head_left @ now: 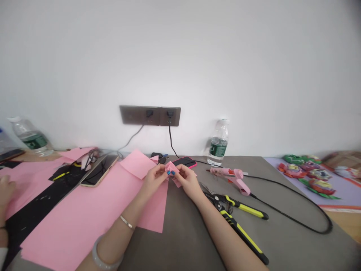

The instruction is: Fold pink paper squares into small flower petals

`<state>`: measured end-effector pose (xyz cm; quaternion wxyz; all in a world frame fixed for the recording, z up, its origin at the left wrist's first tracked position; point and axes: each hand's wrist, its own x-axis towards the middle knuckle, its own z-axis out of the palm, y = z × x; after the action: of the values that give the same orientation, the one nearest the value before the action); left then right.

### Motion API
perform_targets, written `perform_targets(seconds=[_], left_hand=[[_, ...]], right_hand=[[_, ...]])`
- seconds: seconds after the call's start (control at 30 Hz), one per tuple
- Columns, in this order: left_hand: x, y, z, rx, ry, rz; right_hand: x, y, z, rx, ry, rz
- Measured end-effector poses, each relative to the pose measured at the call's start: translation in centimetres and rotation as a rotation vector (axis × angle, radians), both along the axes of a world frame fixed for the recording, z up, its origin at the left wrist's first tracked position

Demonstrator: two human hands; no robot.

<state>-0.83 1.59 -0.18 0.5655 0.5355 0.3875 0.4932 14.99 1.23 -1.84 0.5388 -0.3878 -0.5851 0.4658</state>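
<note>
A small folded piece of pink paper [170, 166] is pinched between both hands near the middle of the view. My left hand [154, 178] grips its left side, thumb pressed against it. On the right side, my right hand [186, 179] holds it the same way, and the two blue-nailed thumbs nearly meet. Large pink sheets [93, 210] lie under and beside my left forearm. A square pink sheet [138, 163] rests just left of my left hand. Behind my right hand lies a phone with a pink edge [186, 162].
Pliers with yellow-black handles [245, 235] and a pink glue gun [229, 174] with its cable lie right. A water bottle [218, 145] stands by the wall. Another phone [100, 171] lies left, and another person's hand [6, 190] is at the far left. Colourful crafts [310, 173] lie far right.
</note>
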Motion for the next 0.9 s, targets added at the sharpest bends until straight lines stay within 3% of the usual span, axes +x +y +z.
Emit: perform_targets(seconds=[0.23,0.57,0.77,0.9], left_hand=[[-0.91,0.49,-0.09,0.124,0.104,0.111],[-0.72,0.45,-0.24,0.091,0.097,0.009],[-0.39,0.32,-0.61,0.041,0.066,-0.029],[-0.34,0.24,-0.65,0.097,0.078,-0.049]], right_hand=[[0.14,0.11,0.09,0.023,-0.018,-0.067],[0.37,0.12,0.26,-0.044,0.087,0.037],[-0.05,0.03,0.09,-0.103,0.16,-0.003],[0.13,0.15,0.1,-0.093,0.141,-0.06]])
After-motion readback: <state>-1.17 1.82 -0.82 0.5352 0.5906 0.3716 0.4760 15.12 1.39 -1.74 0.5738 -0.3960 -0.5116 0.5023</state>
